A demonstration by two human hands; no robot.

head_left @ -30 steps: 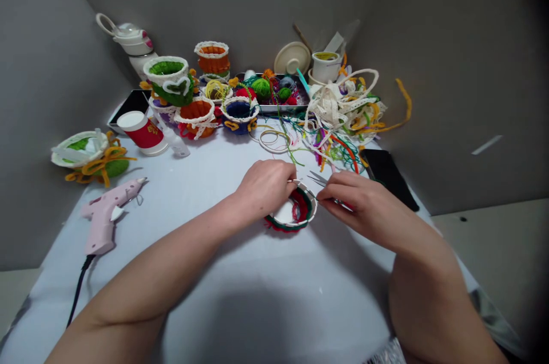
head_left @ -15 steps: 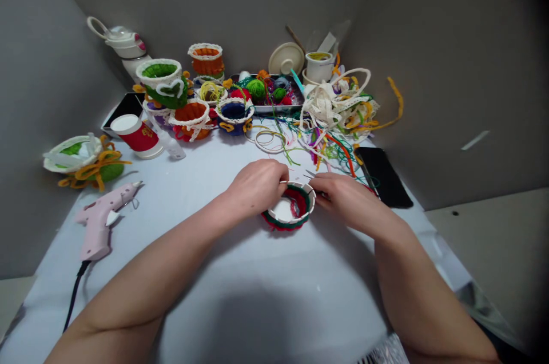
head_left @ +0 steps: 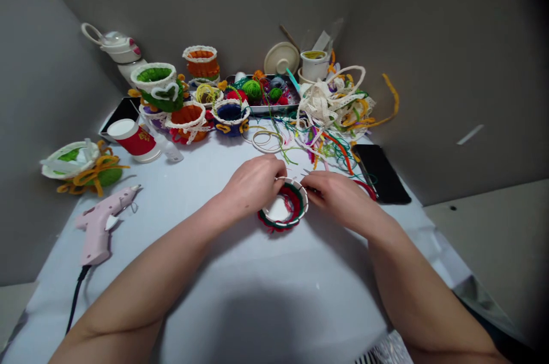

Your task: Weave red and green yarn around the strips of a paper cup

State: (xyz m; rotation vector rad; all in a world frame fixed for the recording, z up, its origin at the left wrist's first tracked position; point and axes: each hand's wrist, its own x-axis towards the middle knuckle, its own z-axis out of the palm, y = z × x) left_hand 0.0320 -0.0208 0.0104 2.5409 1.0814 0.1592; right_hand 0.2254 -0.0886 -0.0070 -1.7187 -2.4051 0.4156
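A small cup woven round with red and green yarn (head_left: 283,212) stands on the white table between my hands, its white bottom showing inside. My left hand (head_left: 254,182) is closed on the cup's left rim. My right hand (head_left: 338,195) is closed at the cup's right rim, pinching something thin there; metal scissor tips (head_left: 305,172) stick out just above its fingers.
Several finished yarn baskets (head_left: 189,118), a tray of yarn balls (head_left: 261,92) and a tangle of cords (head_left: 334,112) crowd the back. A pink glue gun (head_left: 103,224) lies left, a red paper cup (head_left: 132,138) behind it, a black phone (head_left: 380,172) right.
Both hands and the cup have shifted slightly left and away; my right hand has drawn closer to the cup's rim. The view has tilted down a little.
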